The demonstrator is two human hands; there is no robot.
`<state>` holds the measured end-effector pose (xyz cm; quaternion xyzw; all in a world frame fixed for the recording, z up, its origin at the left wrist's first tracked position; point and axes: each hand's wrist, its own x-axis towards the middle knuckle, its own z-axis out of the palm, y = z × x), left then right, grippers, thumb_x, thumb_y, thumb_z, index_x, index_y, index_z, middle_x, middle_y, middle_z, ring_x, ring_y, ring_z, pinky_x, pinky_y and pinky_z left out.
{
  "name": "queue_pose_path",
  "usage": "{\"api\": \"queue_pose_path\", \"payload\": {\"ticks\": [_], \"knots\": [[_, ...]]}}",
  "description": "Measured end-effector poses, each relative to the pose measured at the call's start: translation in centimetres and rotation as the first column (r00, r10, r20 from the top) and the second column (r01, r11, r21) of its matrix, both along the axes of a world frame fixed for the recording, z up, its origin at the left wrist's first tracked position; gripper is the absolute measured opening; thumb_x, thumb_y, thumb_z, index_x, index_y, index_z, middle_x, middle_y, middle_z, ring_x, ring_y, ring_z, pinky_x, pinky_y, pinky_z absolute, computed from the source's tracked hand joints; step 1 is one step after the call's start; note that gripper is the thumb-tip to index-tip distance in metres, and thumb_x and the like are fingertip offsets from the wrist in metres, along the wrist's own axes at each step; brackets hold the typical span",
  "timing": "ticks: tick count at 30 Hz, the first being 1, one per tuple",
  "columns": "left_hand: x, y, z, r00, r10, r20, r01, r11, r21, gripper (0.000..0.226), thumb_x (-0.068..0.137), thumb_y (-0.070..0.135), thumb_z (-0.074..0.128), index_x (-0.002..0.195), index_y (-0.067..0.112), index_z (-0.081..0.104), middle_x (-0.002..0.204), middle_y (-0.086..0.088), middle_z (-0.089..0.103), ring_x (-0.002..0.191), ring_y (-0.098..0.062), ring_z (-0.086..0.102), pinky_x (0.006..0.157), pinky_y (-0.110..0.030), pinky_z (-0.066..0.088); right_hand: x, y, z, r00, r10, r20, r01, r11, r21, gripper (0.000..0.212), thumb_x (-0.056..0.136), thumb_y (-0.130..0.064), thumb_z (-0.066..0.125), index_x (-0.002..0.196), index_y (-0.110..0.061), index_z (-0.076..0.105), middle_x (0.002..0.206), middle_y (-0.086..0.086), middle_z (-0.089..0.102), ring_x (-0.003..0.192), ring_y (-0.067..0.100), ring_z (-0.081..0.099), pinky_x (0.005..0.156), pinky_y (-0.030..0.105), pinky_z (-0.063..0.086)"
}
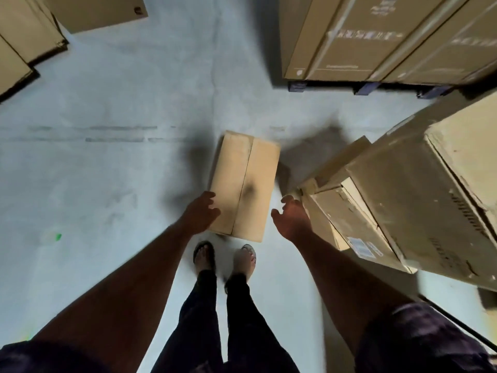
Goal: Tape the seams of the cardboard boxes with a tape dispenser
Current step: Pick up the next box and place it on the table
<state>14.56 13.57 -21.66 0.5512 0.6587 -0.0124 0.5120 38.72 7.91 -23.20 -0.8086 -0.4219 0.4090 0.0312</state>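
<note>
While I am looking down through the head camera, the small cardboard box [261, 170] is lying on the pale floor [107, 170] with its flaps closed. Its centre seam [247, 168] is running lengthwise along the top, and a dark smudge [250, 188] is showing just beside that seam toward the near end.

The left hand [203, 212] is reaching to the box's near left corner. Its grip is standing wide, with loosely spread fingers overlapping the left edge, though I cannot tell whether they are actually pressing the cardboard. The right hand [291, 219] is hanging just right of the box, apart from it. Its palm is turning toward the box's side and its grip is likewise wide, holding nothing.

The person's sandalled feet [207, 255] are standing just on the near side of the box. Large cartons [403, 197] are crowding in close on the right of the box, one of them tilting across the others. Beyond the box to the right, a stack of tall cartons [376, 36] is sitting on blue pallet blocks. Far off beyond the box to the left, flat cardboard sheets [27, 36] are lying piled on the floor. The whole view is blurring slightly.
</note>
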Motion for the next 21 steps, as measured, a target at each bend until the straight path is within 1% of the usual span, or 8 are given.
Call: {"api": "queue_pose_path", "payload": {"ticks": [2, 4, 6, 7, 12, 17, 20, 21], "knots": [[0.3, 1.8, -2.7, 1.000, 0.001, 0.007, -0.001, 1.000, -0.019, 0.054, 0.092, 0.016, 0.070, 0.141, 0.008, 0.049, 0.134, -0.015, 0.058, 0.121, -0.028, 0.058, 0.098, -0.032, 0.045, 0.0, 1.9, -2.7, 0.999, -0.037, -0.019, 0.037, 0.999, -0.015, 0.044, 0.097, -0.027, 0.061, 0.134, -0.006, 0.049, 0.126, 0.017, 0.062, 0.124, 0.032, 0.055, 0.096, 0.033, 0.042], [0.6, 3.9, -6.6, 1.000, -0.013, 0.004, 0.013, 0.998, -0.055, 0.053, 0.093, 0.016, 0.069, 0.141, 0.009, 0.049, 0.135, -0.014, 0.058, 0.123, -0.029, 0.058, 0.103, -0.040, 0.047, 0.0, 3.6, -6.7, 0.992, -0.123, -0.031, 0.122, 0.991, -0.049, 0.042, 0.096, -0.024, 0.063, 0.133, -0.004, 0.052, 0.123, 0.017, 0.063, 0.118, 0.028, 0.058, 0.086, 0.025, 0.038], [0.6, 5.8, -11.1, 0.999, -0.032, 0.005, 0.032, 0.995, -0.093, 0.054, 0.093, 0.017, 0.068, 0.142, 0.010, 0.048, 0.138, -0.014, 0.057, 0.123, -0.030, 0.058, 0.104, -0.043, 0.047, 0.0, 4.9, -11.0, 0.980, -0.194, -0.033, 0.190, 0.977, -0.092, 0.043, 0.096, -0.023, 0.064, 0.133, -0.004, 0.053, 0.122, 0.014, 0.064, 0.113, 0.023, 0.059, 0.076, 0.017, 0.031], [0.6, 6.5, -13.2, 0.999, -0.049, -0.001, 0.049, 0.995, -0.092, 0.054, 0.093, 0.018, 0.069, 0.143, 0.010, 0.048, 0.139, -0.015, 0.057, 0.123, -0.030, 0.058, 0.104, -0.043, 0.047, 0.1, 5.4, -13.0, 0.976, -0.214, -0.033, 0.210, 0.973, -0.098, 0.045, 0.095, -0.024, 0.065, 0.134, -0.004, 0.053, 0.124, 0.014, 0.064, 0.113, 0.023, 0.059, 0.075, 0.016, 0.030], [0.4, 9.9, -24.9, 0.993, -0.112, -0.046, 0.108, 0.990, -0.095, 0.056, 0.097, 0.022, 0.063, 0.149, 0.015, 0.042, 0.148, -0.011, 0.049, 0.133, -0.028, 0.049, 0.108, -0.043, 0.044, 0.4, 7.3, -24.6, 0.972, -0.236, 0.014, 0.236, 0.962, -0.141, 0.053, 0.096, -0.030, 0.064, 0.140, -0.005, 0.048, 0.135, 0.015, 0.058, 0.125, 0.027, 0.054, 0.097, 0.030, 0.039], [-0.4, 11.9, -32.8, 0.988, -0.106, -0.108, 0.107, 0.994, 0.003, 0.077, 0.097, 0.020, 0.062, 0.159, 0.018, 0.018, 0.162, -0.007, 0.029, 0.147, -0.027, 0.030, 0.116, -0.039, 0.028, 0.2, 9.4, -32.0, 0.962, -0.262, 0.081, 0.271, 0.951, -0.147, 0.063, 0.097, -0.031, 0.065, 0.146, -0.003, 0.037, 0.144, 0.020, 0.045, 0.130, 0.037, 0.048, 0.100, 0.038, 0.040], [-0.9, 12.8, -36.8, 0.990, -0.055, -0.129, 0.060, 0.998, 0.032, 0.089, 0.094, 0.021, 0.066, 0.161, 0.016, 0.008, 0.165, -0.008, 0.020, 0.151, -0.028, 0.021, 0.117, -0.039, 0.024, 0.1, 11.1, -35.8, 0.919, -0.387, 0.072, 0.393, 0.907, -0.152, 0.074, 0.095, -0.035, 0.067, 0.148, 0.000, 0.030, 0.146, 0.021, 0.039, 0.131, 0.040, 0.046, 0.099, 0.040, 0.038], [-1.0, 13.0, -38.1, 0.991, -0.048, -0.128, 0.051, 0.998, 0.025, 0.092, 0.093, 0.023, 0.068, 0.161, 0.015, 0.006, 0.166, -0.008, 0.017, 0.151, -0.028, 0.019, 0.118, -0.039, 0.023, 0.1, 11.5, -37.0, 0.896, -0.439, 0.058, 0.443, 0.884, -0.147, 0.080, 0.094, -0.038, 0.069, 0.150, 0.000, 0.026, 0.148, 0.021, 0.038, 0.133, 0.040, 0.045, 0.103, 0.043, 0.037]]}}
